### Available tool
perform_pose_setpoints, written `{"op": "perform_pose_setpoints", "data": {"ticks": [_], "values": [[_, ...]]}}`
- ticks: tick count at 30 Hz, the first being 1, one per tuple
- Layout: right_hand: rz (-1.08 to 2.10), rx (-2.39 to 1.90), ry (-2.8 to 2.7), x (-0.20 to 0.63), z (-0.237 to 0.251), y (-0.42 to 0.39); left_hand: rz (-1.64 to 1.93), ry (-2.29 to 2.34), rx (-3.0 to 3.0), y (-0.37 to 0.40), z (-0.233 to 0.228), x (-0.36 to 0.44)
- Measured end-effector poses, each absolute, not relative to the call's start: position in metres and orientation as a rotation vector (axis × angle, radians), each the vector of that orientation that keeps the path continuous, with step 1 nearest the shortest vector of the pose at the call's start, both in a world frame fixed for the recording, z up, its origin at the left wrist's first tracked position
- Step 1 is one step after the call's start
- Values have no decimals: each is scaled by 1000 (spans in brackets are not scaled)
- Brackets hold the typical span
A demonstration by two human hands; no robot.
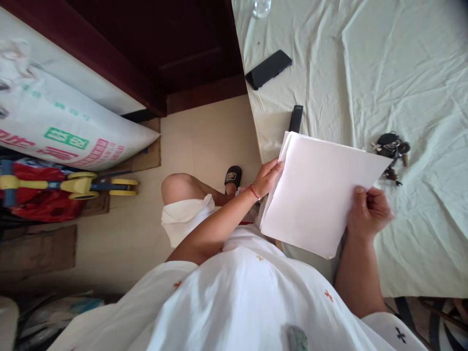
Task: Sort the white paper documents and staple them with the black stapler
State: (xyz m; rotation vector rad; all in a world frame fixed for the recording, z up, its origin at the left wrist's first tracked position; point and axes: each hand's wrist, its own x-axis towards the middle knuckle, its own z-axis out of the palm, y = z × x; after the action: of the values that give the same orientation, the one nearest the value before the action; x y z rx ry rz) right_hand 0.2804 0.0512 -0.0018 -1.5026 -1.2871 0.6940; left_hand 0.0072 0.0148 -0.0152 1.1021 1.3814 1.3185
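A stack of white paper sheets [318,190] is held between both hands, over the near left edge of the cloth-covered table. My left hand [268,178] grips the stack's left edge, thumb on top and fingers hidden beneath. On the right side, my right hand [369,209] pinches the paper with its thumb on the upper face and the fingers curled under. The sheets fan slightly apart along the left edge. Just beyond the stack, a black stapler-like object [296,118] lies partly covered by the paper. A bunch of keys [393,151] rests near the stack's right corner.
A dark phone or case [268,69] and a clear glass or bottle base [262,7] are on the wrinkled pale tablecloth [409,87]. To the left on the floor are a large white sack [84,122], a yellow-and-blue child's ride-on [84,185] and cardboard [40,248].
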Motion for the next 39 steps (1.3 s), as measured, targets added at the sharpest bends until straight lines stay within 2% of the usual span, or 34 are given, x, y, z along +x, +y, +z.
{"op": "perform_pose_setpoints", "data": {"ticks": [14, 24, 33, 39], "values": [[684, -1549, -1285, 277, -2, 49, 1255, 1368, 1199, 14, -9, 7], [528, -1524, -1529, 284, -13, 53, 1281, 1265, 1142, 16, -15, 5], [804, -1495, -1426, 291, -13, 60, 1285, 1040, 852, 8, -4, 14], [841, -1497, -1460, 295, -7, 55, 1268, 987, 767, 1, -3, 26]]}}
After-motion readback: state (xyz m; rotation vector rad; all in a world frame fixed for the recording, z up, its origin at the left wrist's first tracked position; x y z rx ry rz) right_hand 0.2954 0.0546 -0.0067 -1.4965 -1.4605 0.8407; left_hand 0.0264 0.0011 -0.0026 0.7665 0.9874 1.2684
